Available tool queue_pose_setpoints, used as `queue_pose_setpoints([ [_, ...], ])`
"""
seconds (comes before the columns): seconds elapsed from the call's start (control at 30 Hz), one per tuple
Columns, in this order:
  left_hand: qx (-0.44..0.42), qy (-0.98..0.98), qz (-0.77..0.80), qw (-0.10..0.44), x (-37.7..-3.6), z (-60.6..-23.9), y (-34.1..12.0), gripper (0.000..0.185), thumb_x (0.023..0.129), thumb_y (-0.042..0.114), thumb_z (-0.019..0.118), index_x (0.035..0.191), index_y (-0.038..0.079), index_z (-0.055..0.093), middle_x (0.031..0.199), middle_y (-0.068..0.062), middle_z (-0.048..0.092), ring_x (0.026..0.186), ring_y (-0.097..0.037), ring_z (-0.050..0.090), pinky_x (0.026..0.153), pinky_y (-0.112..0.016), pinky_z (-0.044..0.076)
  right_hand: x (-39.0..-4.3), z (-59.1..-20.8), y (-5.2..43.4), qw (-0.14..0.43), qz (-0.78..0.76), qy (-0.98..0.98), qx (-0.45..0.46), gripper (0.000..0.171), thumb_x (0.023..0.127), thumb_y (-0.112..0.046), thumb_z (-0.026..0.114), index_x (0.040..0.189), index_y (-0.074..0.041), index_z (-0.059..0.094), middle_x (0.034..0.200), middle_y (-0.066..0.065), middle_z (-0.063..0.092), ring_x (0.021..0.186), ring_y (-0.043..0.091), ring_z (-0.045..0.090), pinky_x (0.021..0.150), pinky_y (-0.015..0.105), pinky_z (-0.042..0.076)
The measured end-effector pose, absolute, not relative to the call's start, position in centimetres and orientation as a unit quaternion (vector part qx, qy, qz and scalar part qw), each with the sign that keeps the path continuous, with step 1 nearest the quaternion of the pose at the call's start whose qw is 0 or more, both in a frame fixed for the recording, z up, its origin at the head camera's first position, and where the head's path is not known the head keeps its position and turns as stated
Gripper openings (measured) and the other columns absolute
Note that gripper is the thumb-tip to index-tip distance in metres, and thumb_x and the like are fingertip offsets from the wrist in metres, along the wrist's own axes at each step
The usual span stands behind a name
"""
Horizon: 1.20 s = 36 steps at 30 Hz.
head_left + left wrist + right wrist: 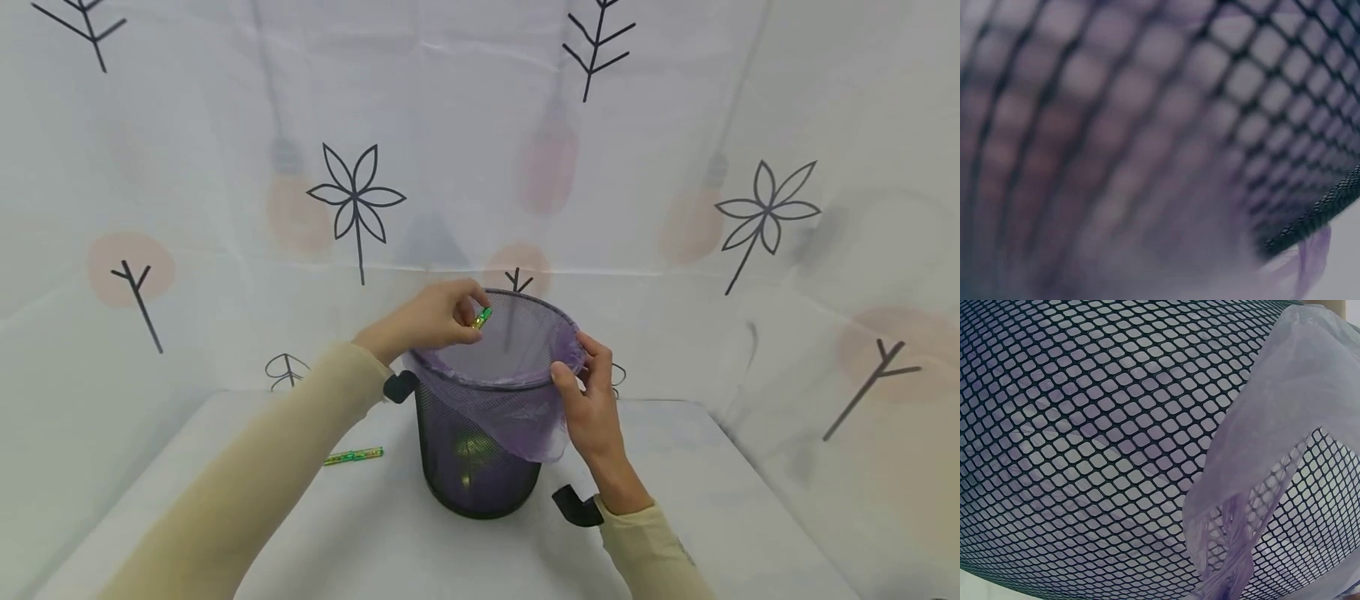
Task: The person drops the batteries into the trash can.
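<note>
A black mesh wastebasket [480, 487] stands upright on the table, lined with a purple plastic bag [525, 421] folded over its rim. Above the left part of the opening, my left hand [438, 315] pinches a small green-and-gold battery [482, 317] between thumb and fingers. My right hand [594, 408] grips the rim and bag at the right side, thumb towards the front. Through the mesh, something yellow-green shows inside, its kind unclear. Close mesh [1260, 81] fills the left wrist view, mostly blurred. In the right wrist view the bag [1272, 419] hangs over the mesh.
Two more green-and-gold batteries [353, 456] lie end to end on the white table [360, 533], left of the wastebasket, partly beside my left sleeve. A white cloth [465, 108] printed with plants and bulbs hangs behind and at the sides.
</note>
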<state>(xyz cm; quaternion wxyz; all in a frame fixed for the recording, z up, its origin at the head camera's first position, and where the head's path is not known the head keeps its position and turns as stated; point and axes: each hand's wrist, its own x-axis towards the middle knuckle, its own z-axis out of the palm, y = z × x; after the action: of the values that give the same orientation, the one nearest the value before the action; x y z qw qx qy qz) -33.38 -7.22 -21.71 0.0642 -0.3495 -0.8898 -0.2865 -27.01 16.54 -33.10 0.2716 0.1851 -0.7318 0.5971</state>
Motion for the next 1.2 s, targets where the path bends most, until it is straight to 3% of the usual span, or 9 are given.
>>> queue_pose_setpoints([
  [0.57, -0.339, -0.918, -0.201, 0.042, -33.0, -22.7, -5.8, 0.037, 0.085, 0.011, 0.070, 0.119, 0.011, 0.056, 0.086, -0.003, 0.059, 0.071, -0.016, 0.053, 0.064, -0.029, 0.045, -26.8, -32.9, 16.5, 0.266, 0.594, -0.737, 0.183, 0.057, 0.095, -0.019, 0.053, 0.145, -0.016, 0.026, 0.130, 0.017, 0.044, 0.114, 0.023, 0.047, 0.088, 0.038, 0.039],
  [1.0, -0.338, -0.923, -0.178, 0.043, -33.0, -22.9, -5.7, 0.036, 0.084, 0.010, 0.069, 0.117, 0.011, 0.056, 0.085, -0.003, 0.060, 0.072, -0.017, 0.055, 0.064, -0.029, 0.046, -27.0, -33.0, 16.6, 0.266, 0.593, -0.738, 0.181, 0.058, 0.095, -0.022, 0.054, 0.145, -0.018, 0.026, 0.132, 0.017, 0.043, 0.119, 0.026, 0.046, 0.092, 0.045, 0.038],
  [1.2, -0.331, -0.924, -0.183, 0.057, -32.9, -22.9, -5.8, 0.040, 0.086, 0.019, 0.070, 0.123, 0.011, 0.055, 0.093, -0.007, 0.057, 0.079, -0.019, 0.052, 0.068, -0.033, 0.045, -27.0, -33.0, 16.6, 0.267, 0.591, -0.739, 0.181, 0.058, 0.095, -0.023, 0.054, 0.145, -0.018, 0.026, 0.133, 0.017, 0.043, 0.119, 0.026, 0.046, 0.092, 0.045, 0.039],
])
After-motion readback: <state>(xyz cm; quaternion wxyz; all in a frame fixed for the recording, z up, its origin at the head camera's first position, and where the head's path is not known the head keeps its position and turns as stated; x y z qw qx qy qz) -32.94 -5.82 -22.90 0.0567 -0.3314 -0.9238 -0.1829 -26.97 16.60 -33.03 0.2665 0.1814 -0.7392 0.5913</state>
